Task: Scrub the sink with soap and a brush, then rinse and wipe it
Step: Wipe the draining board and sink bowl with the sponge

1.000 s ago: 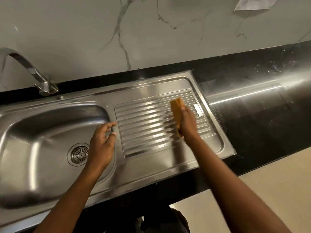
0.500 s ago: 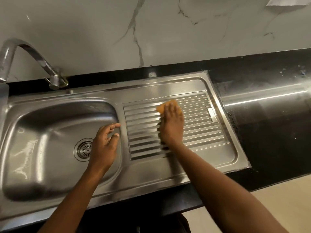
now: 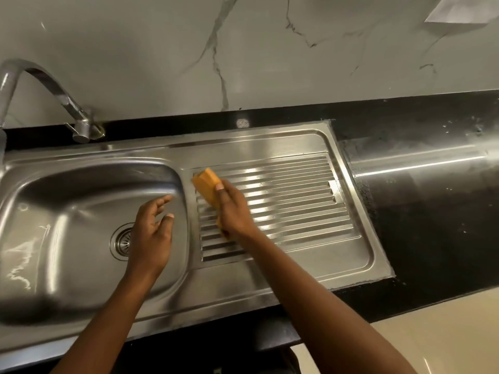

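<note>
While gripped edgewise by right hand [image 3: 233, 209] fingers, orange sponge [image 3: 206, 184] is judged light, soft, compressible; left hand [image 3: 151, 236] is held open, empty, over sink [image 3: 81, 211].

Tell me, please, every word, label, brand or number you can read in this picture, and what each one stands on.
None can be read.
Small round mark on the black countertop behind the sink: too blurred to read.
White paper on the marble wall: no print shows.
</note>
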A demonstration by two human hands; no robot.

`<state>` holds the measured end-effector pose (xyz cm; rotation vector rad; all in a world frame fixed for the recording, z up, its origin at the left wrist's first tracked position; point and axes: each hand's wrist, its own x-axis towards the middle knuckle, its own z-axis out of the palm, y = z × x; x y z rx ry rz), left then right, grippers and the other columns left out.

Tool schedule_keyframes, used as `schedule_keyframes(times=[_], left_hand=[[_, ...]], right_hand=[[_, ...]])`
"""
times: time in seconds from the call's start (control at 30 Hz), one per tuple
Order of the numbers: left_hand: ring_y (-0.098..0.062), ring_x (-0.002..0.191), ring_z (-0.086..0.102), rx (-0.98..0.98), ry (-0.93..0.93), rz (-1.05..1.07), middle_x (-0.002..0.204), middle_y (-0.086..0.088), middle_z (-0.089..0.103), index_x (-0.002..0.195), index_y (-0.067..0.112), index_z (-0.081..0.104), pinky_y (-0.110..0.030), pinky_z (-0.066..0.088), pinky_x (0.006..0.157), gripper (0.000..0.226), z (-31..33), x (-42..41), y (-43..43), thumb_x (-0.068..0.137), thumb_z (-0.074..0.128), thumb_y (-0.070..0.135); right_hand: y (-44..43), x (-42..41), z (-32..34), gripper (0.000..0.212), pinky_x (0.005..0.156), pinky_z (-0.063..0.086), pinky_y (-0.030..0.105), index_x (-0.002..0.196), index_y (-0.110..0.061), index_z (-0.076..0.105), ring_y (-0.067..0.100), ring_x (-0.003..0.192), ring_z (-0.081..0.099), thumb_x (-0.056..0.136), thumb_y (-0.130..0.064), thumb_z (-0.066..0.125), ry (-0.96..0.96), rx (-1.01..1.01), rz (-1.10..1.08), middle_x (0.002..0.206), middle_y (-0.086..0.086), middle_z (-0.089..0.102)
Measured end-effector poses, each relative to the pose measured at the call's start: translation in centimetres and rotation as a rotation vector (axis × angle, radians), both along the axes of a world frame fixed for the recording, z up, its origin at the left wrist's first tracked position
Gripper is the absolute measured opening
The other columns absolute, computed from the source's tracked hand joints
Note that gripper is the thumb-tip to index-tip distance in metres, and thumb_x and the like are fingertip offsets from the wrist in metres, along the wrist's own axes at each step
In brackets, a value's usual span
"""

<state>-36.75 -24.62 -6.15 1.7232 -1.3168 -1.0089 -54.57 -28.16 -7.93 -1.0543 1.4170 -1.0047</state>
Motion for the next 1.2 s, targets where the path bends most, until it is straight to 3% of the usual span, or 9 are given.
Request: schedule_keyframes(times=[0.13, 0.23, 0.37, 0.47, 0.57, 0.73, 0.9, 1.07, 1.2], left_hand=[[-0.013, 0.132, 0.054, -0.002, 0.026, -0.076, 0.147, 0.000, 0.056, 0.133, 0.038, 0.059, -0.020, 0.041, 0.097, 0.041, -0.4, -1.5, -0.4, 0.106, 0.055, 0.007], [-0.012, 0.131, 0.055, 0.013, 0.023, -0.096, 0.148, 0.001, 0.057, 0.138, 0.031, 0.062, -0.016, 0.042, 0.095, 0.040, -0.4, -2.3, -0.8, 0.106, 0.054, 0.007], [-0.009, 0.129, 0.055, 0.008, 0.016, -0.098, 0.146, 0.002, 0.057, 0.138, 0.027, 0.062, -0.010, 0.040, 0.093, 0.040, -0.5, -2.6, -0.8, 0.106, 0.054, 0.005], [-0.011, 0.131, 0.055, 0.014, 0.008, -0.092, 0.144, 0.003, 0.057, 0.137, 0.028, 0.063, -0.012, 0.040, 0.095, 0.040, -0.8, -2.2, -0.8, 0.105, 0.055, 0.004], [-0.011, 0.130, 0.056, 0.013, 0.009, -0.070, 0.143, 0.004, 0.058, 0.133, 0.032, 0.063, -0.012, 0.040, 0.095, 0.041, -0.9, -1.7, -0.9, 0.105, 0.055, 0.003], [0.010, 0.119, 0.054, 0.015, 0.034, -0.033, 0.146, 0.002, 0.058, 0.136, 0.030, 0.062, -0.012, 0.041, 0.093, 0.036, -1.0, -0.4, -0.6, 0.106, 0.056, 0.011], [-0.003, 0.124, 0.057, 0.016, 0.018, 0.013, 0.142, 0.004, 0.060, 0.131, 0.033, 0.063, -0.007, 0.041, 0.091, 0.040, -0.6, 1.4, 0.5, 0.105, 0.055, 0.004], [-0.008, 0.116, 0.064, -0.001, -0.006, 0.102, 0.132, 0.001, 0.066, 0.125, 0.038, 0.065, -0.036, 0.051, 0.103, 0.035, -0.5, 4.5, 2.1, 0.096, 0.059, 0.019], [-0.004, 0.117, 0.064, 0.010, -0.018, 0.180, 0.130, 0.004, 0.069, 0.123, 0.036, 0.067, -0.036, 0.052, 0.105, 0.038, -0.1, 6.2, 3.3, 0.089, 0.056, 0.025]], right_hand=[[-0.8, -8.3, 2.1, 0.026, 0.071, 0.061, 0.026, 0.125, -0.024, 0.061, 0.010, 0.089, 0.074, 0.113, -0.033, 0.040, -0.072, 0.011, -0.266, 0.110, 0.002, 0.069], [-3.1, -14.7, 1.8, 0.039, 0.093, 0.059, 0.039, 0.136, -0.016, 0.058, 0.004, 0.096, 0.065, 0.113, -0.037, 0.035, 0.273, -0.021, -0.424, 0.116, 0.000, 0.066], [-6.6, -20.8, 0.4, 0.043, 0.091, 0.051, 0.035, 0.146, -0.021, 0.052, 0.000, 0.093, 0.057, 0.113, -0.039, 0.031, 0.606, -0.055, -0.422, 0.116, -0.006, 0.061], [-9.2, -23.0, -2.3, 0.044, 0.111, 0.045, 0.052, 0.150, -0.026, 0.047, 0.025, 0.125, 0.058, 0.113, -0.042, 0.030, 0.818, -0.046, -0.202, 0.141, 0.005, 0.059], [-10.6, -21.8, -5.4, 0.055, 0.129, 0.009, 0.054, 0.162, -0.020, 0.030, 0.036, 0.158, 0.015, 0.112, -0.043, 0.027, 1.112, 0.042, -0.060, 0.171, 0.013, 0.020], [-10.7, -12.9, -6.1, 0.064, 0.130, 0.004, 0.049, 0.166, -0.018, 0.015, 0.030, 0.161, 0.001, 0.110, -0.048, 0.013, 1.192, 0.009, -0.037, 0.174, 0.010, 0.007], [-9.9, -2.5, -6.0, 0.064, 0.130, -0.003, 0.045, 0.167, -0.020, 0.008, 0.025, 0.161, -0.007, 0.110, -0.048, 0.010, 1.096, -0.084, 0.185, 0.174, 0.008, -0.001], [-9.1, 5.2, -5.8, 0.063, 0.130, 0.000, 0.045, 0.167, -0.017, 0.013, 0.025, 0.161, -0.004, 0.110, -0.037, 0.032, 1.041, -0.245, 0.482, 0.174, 0.008, 0.002], [-8.9, 6.3, -6.3, 0.055, 0.130, 0.008, 0.046, 0.163, -0.020, 0.031, 0.023, 0.161, 0.008, 0.109, -0.027, 0.039, 0.975, -0.363, 0.567, 0.172, 0.005, 0.020]])
